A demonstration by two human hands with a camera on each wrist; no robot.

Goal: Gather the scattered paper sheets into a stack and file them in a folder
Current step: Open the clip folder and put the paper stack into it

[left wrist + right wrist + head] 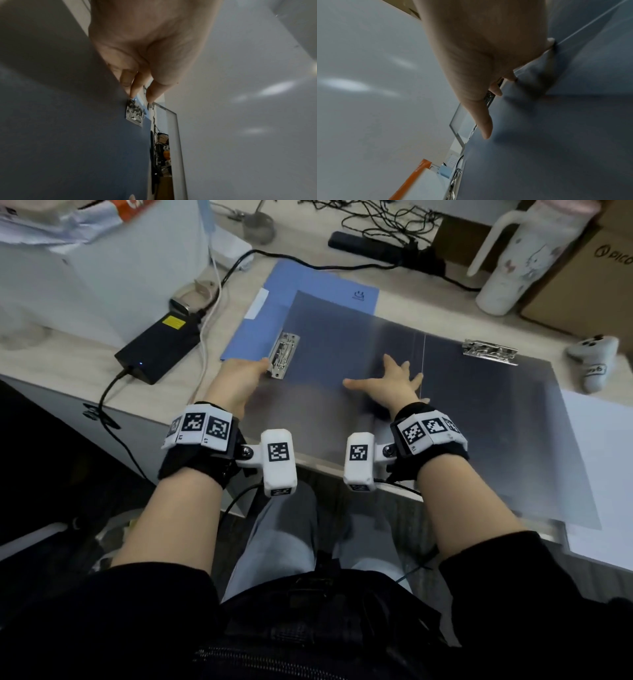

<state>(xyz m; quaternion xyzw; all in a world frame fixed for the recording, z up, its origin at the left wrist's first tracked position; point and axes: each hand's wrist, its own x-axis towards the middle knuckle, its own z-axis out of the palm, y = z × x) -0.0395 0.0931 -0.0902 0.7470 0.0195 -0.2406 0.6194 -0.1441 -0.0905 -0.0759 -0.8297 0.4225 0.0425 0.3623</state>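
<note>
A black power brick (161,347) sits at the far left of the bench (85,361), well left of the open grey folder (479,422), which lies spread flat with both covers down. A blue folder (308,292) peeks out from under the grey folder's far-left corner. The left hand (239,378) reaches to the metal clip (282,356) on the grey folder's left cover, fingers (135,86) and thumb curled toward the clip; whether they actually grip it cannot be told. The right hand (394,386) lies flat, fingers spread, pressing the folder just left of its centre crease. A second clip (489,352) tops the right cover. White paper sheets (603,474) poke out from beneath the folder's right edge, not yet filed. The likely risk: a sprung clip snapping back on fingertips, or the folder sliding on the sheets beneath and creasing them.
</note>
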